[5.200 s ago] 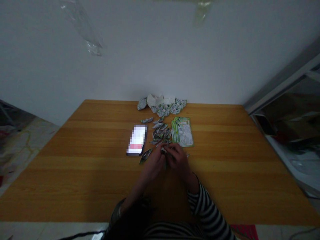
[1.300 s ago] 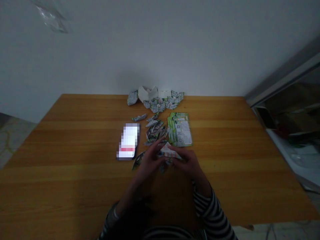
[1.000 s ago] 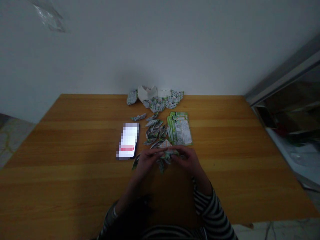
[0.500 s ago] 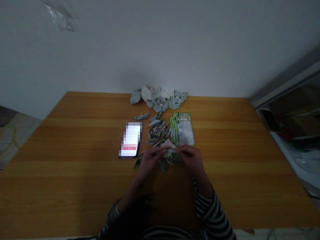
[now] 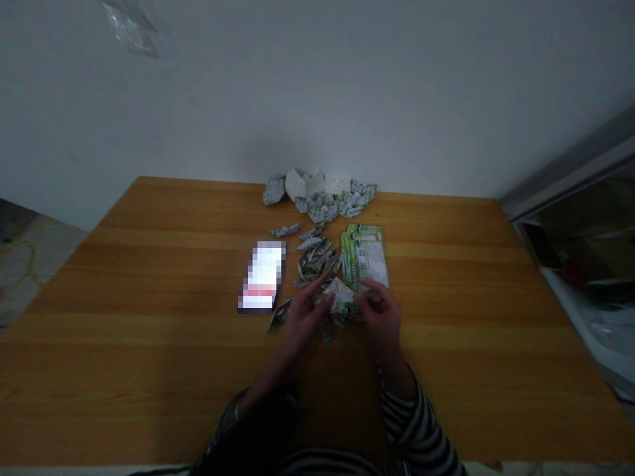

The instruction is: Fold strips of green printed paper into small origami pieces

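Note:
Between my hands is a small folded piece of printed paper (image 5: 340,296), pale with green and red marks. My left hand (image 5: 304,316) pinches its left side, with the index finger stretched up along it. My right hand (image 5: 380,309) holds its right side with curled fingers. A dark folded paper boat (image 5: 279,315) lies just left of my left hand, and a loose folded scrap (image 5: 326,332) lies below the paper. Several small folded paper boats (image 5: 315,261) form a cluster just beyond my hands. Green printed paper sheets (image 5: 364,258) lie beyond my right hand.
A heap of folded paper pieces (image 5: 317,195) stands against the wall at the back of the wooden table (image 5: 149,277). A phone with a bright, blurred screen (image 5: 262,276) lies left of the boats. A metal-framed shelf (image 5: 570,231) stands at the right.
The folded paper now lies flatter and shows more between my hands, which have drawn slightly apart. My right hand has curled its fingers. The view has shifted a little.

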`<state>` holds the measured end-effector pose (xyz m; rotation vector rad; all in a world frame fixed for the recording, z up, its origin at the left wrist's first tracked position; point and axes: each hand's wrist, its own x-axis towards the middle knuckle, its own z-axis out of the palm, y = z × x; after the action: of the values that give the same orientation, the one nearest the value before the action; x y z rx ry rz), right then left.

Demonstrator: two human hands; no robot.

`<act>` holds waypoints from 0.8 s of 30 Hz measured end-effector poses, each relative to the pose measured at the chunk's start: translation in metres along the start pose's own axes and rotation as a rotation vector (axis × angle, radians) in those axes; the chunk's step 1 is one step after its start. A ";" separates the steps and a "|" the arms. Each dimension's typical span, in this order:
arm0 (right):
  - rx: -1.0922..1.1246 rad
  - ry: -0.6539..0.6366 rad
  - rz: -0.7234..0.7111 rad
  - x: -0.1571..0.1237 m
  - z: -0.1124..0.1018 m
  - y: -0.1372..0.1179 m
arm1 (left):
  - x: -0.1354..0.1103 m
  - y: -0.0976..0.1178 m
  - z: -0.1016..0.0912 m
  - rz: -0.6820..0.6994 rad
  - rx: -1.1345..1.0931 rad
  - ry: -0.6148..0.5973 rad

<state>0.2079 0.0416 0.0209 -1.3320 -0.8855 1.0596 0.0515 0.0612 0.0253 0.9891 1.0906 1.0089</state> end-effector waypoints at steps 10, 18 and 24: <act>0.061 -0.290 0.161 0.000 -0.003 -0.010 | -0.006 0.007 0.008 0.011 -0.022 -0.047; -0.045 -0.289 -0.002 0.006 -0.011 -0.001 | -0.007 0.009 0.002 -0.041 -0.037 -0.058; -0.147 -0.232 -0.024 0.008 -0.011 0.006 | -0.005 0.006 -0.004 0.172 0.290 -0.002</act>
<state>0.2199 0.0460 0.0138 -1.3328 -1.1680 1.1649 0.0454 0.0580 0.0314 1.3361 1.1868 1.0035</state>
